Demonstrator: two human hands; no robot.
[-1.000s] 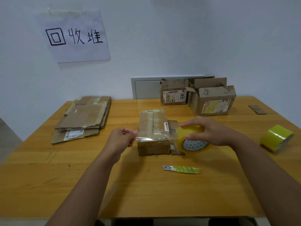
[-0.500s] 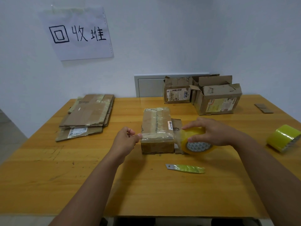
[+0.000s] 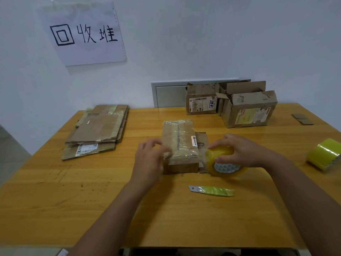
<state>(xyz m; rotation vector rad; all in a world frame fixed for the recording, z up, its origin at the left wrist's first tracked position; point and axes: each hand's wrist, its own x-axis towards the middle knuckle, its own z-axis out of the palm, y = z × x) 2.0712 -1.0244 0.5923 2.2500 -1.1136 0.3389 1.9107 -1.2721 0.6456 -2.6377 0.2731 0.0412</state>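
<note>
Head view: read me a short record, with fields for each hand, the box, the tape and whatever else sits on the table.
left hand: on the taped box at its left edge, fingers blurred
right hand: grips yellow tape roll right of the box
cutter: on table, nearer than the box, untouched
elsewhere: flattened cardboard left, open boxes back right, green roll far right

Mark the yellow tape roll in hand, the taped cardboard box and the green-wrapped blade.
Yellow tape roll (image 3: 211, 162): head view, outer band.
Taped cardboard box (image 3: 181, 139): head view, top face.
Green-wrapped blade (image 3: 217, 191): head view, green wrap.
</note>
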